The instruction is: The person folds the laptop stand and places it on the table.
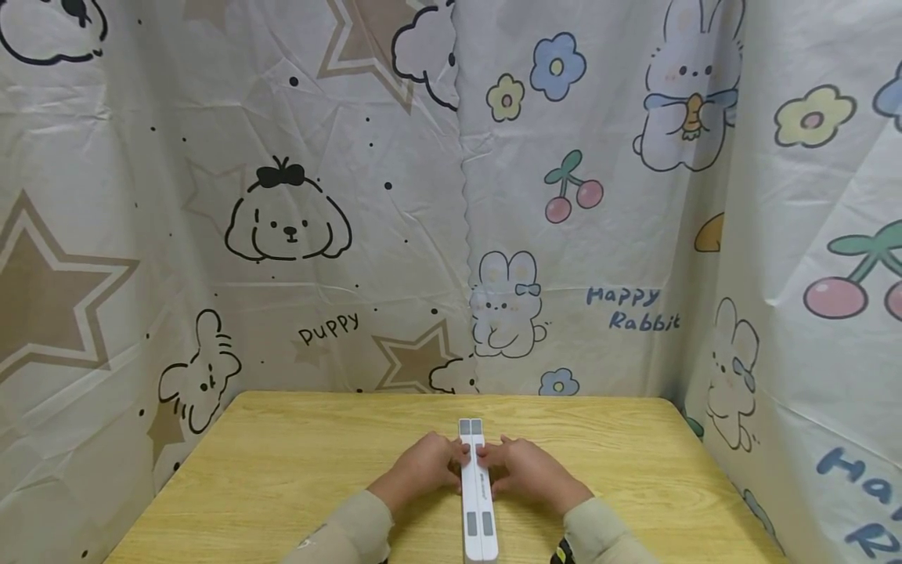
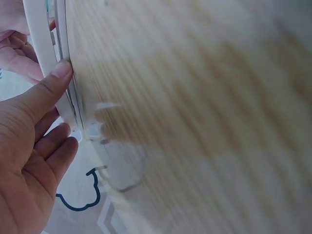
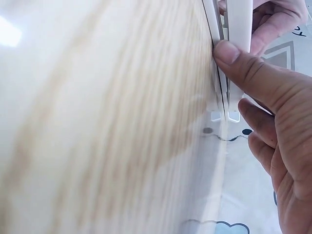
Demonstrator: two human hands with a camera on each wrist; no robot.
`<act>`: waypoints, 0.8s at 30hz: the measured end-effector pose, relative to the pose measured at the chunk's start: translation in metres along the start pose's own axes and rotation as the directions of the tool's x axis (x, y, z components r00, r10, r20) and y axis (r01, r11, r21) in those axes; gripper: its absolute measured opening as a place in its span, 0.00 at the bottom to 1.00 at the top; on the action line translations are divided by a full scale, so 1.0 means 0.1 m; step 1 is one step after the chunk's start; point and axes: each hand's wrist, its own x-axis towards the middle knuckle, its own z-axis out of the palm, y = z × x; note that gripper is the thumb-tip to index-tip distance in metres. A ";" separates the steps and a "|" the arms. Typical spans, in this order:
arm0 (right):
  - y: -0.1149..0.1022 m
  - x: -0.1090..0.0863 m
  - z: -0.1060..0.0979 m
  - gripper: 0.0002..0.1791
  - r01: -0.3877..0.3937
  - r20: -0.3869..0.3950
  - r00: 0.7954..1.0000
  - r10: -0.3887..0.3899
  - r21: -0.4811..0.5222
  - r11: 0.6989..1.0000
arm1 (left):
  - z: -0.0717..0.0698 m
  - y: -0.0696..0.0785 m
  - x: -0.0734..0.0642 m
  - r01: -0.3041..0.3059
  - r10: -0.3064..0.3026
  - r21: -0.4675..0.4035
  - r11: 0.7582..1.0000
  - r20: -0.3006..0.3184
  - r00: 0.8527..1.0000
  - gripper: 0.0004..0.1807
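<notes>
A long white folded laptop stand (image 1: 474, 495) with grey rubber pads lies lengthwise on the wooden table, pointing away from me. From its left side my left hand (image 1: 425, 468) grips the far half. My right hand (image 1: 533, 471) grips it opposite, from the right. In the left wrist view, the left thumb (image 2: 54, 80) presses along the stand's lower edge near the tabletop, with the other fingers curled beside it. The right wrist view shows the right thumb (image 3: 239, 57) pressed on the stand's edge in the same way. Thin parallel bars show along the stand's side (image 3: 239, 27).
The light wooden table (image 1: 303, 446) extends to both sides of the hands. Behind it and at both sides hangs a cream curtain (image 1: 416, 258) printed with puppies, rabbits, stars and flowers, close to the table's edges.
</notes>
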 end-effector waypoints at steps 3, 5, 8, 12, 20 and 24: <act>0.00 0.00 0.00 0.28 0.005 0.003 1.000 -0.005 -0.007 1.000 | -0.01 0.00 0.00 -0.010 0.010 0.012 1.000 0.012 1.000 0.19; 0.01 0.00 0.01 0.28 0.016 0.004 1.000 -0.016 -0.019 1.000 | -0.02 0.01 0.00 -0.006 0.006 0.010 1.000 0.022 1.000 0.20; 0.01 0.00 0.00 0.26 0.041 0.004 0.999 -0.041 -0.044 0.998 | -0.04 0.02 0.00 0.007 -0.007 -0.001 1.000 0.033 0.999 0.21; 0.00 -0.02 0.00 0.24 0.072 0.022 0.997 -0.071 -0.076 0.994 | -0.07 0.03 -0.03 -0.005 0.005 0.000 1.000 0.063 0.998 0.22; -0.09 -0.15 -0.09 0.17 0.145 -0.006 0.988 -0.152 -0.283 0.948 | -0.13 0.06 -0.16 -0.103 0.096 0.134 0.986 0.062 0.993 0.16; -0.13 -0.26 -0.17 0.17 0.112 -0.080 0.985 -0.152 -0.369 0.923 | -0.22 0.10 -0.29 -0.046 0.047 0.142 0.989 -0.002 0.999 0.14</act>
